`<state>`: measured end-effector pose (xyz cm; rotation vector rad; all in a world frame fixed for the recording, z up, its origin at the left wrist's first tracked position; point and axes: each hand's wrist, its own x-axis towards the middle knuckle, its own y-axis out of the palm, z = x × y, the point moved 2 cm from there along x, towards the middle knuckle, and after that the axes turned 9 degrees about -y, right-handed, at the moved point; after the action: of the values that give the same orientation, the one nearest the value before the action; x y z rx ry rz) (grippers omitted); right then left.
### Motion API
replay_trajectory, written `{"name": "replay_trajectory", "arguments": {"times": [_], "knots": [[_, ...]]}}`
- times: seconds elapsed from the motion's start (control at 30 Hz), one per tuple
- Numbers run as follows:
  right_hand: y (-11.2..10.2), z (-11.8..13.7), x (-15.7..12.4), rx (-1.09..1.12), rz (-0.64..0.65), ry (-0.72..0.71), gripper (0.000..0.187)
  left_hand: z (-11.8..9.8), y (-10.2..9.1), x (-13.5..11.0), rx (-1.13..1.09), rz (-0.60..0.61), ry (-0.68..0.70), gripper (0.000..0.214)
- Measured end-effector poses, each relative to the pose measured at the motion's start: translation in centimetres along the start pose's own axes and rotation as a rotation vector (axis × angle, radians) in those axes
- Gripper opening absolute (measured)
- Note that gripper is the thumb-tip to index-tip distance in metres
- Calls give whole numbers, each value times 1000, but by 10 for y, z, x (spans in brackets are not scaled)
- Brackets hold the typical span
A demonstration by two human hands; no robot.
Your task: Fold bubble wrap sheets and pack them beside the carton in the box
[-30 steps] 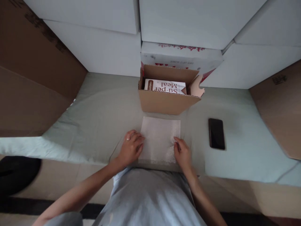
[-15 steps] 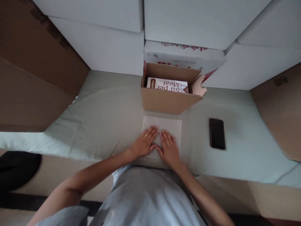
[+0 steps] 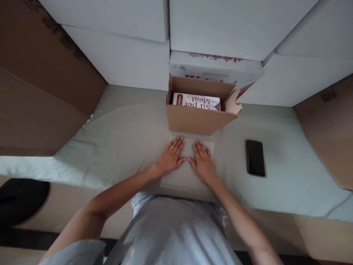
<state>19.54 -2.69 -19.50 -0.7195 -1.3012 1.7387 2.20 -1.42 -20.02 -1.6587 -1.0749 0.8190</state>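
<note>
A thin, pale, translucent sheet [image 3: 185,176] lies flat on the green cloth in front of me; I cannot make out its exact kind. My left hand [image 3: 170,157] rests palm down on its left side, fingers stretched forward, a ring on one finger. On its right side my right hand [image 3: 202,162] lies flat too, fingers extended, its thumb close to the left thumb. Just beyond the fingertips stands an open cardboard box [image 3: 197,120] holding a white carton [image 3: 197,101] printed "Su-per Meal", upside down from my view.
A black phone [image 3: 255,157] lies on the green cloth [image 3: 132,129] to the right. Behind the open box is a printed white box [image 3: 215,68], with large white boxes [image 3: 220,25] stacked along the back. Brown cartons stand at left [image 3: 41,84] and right [image 3: 331,129].
Both hands have slid forward over the sheet, toward the box, and lie slightly farther apart. More of the sheet's near part shows. The camera view has shifted a little.
</note>
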Motion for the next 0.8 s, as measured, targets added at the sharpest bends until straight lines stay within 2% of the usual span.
{"name": "replay_trajectory", "arguments": {"times": [0.07, 0.1, 0.17, 0.23, 0.3, 0.4, 0.47, 0.53, 0.6, 0.67, 0.8], "knots": [[-2, -11, -10, -27, -50, 50, 64, 11, -2, -14, -1, -28, -41, 70], [-5, -16, -18, -30, -80, 68, 63, 16, -4, -24, -12, -25, -13, 66], [-12, -20, -35, 17, -109, 35, 57, 20, -12, -47, -54, 56, 175, 51], [-18, -16, -54, 127, -66, -84, 50, 20, -20, -70, -108, 193, 415, 49], [-20, -7, -70, 233, 36, -218, 49, 21, -26, -86, -133, 265, 506, 54], [-19, 5, -89, 269, 167, -300, 64, 21, -25, -95, -141, 265, 498, 52], [-18, 9, -96, 250, 186, -282, 80, 20, -19, -94, -170, 216, 479, 45], [-16, 9, -102, 245, 168, -251, 86, 18, -14, -90, -233, 130, 426, 37], [-15, 6, -107, 264, 114, -237, 76, 17, -13, -85, -329, 41, 339, 31], [-14, 0, -111, 312, 3, -231, 56, 15, -16, -80, -423, -17, 259, 27], [-12, -12, -113, 443, -249, -130, 34, 11, -24, -76, -527, -59, 183, 22]]}}
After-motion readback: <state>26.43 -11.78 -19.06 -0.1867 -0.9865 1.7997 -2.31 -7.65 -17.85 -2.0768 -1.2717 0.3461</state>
